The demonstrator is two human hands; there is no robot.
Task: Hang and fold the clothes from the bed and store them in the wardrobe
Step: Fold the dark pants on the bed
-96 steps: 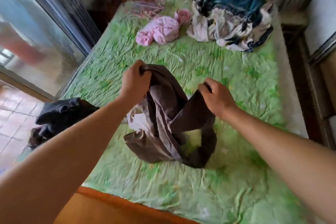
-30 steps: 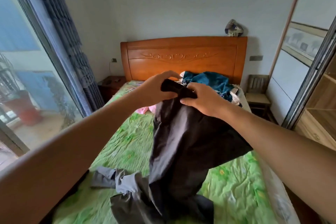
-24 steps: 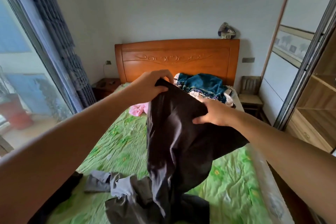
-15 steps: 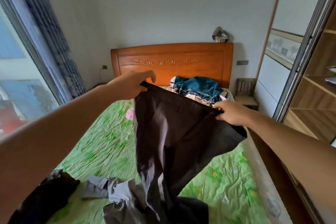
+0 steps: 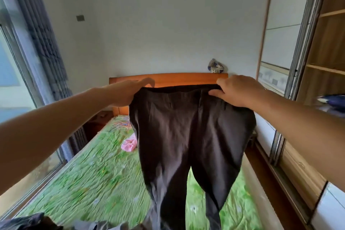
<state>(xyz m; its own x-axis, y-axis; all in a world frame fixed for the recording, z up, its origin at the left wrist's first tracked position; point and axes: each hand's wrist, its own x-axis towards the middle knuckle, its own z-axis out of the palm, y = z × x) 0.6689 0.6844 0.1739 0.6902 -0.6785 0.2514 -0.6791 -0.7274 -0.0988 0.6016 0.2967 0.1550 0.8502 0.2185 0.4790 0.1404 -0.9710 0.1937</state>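
Note:
Dark brown trousers (image 5: pixel 186 136) hang full length in front of me, waistband up, both legs dangling over the green bed (image 5: pixel 93 179). My left hand (image 5: pixel 128 91) grips the waistband's left end and my right hand (image 5: pixel 237 91) pinches its right end, so the band is stretched level between them. The open wardrobe (image 5: pixel 328 61) with wooden shelves stands at the right. A pink garment (image 5: pixel 129 144) lies on the bed behind the trousers.
Dark clothes (image 5: pixel 28 223) lie at the bed's near left corner and grey cloth (image 5: pixel 104 226) at the bottom edge. The orange headboard (image 5: pixel 168 78) is against the far wall. A window with a curtain (image 5: pixel 43 43) runs along the left. A sliding wardrobe door (image 5: pixel 283 43) is at right.
The trousers went from a bundle on the bed to hanging raised. My hands slid apart along the waistband and lifted it higher. My view tilted upward.

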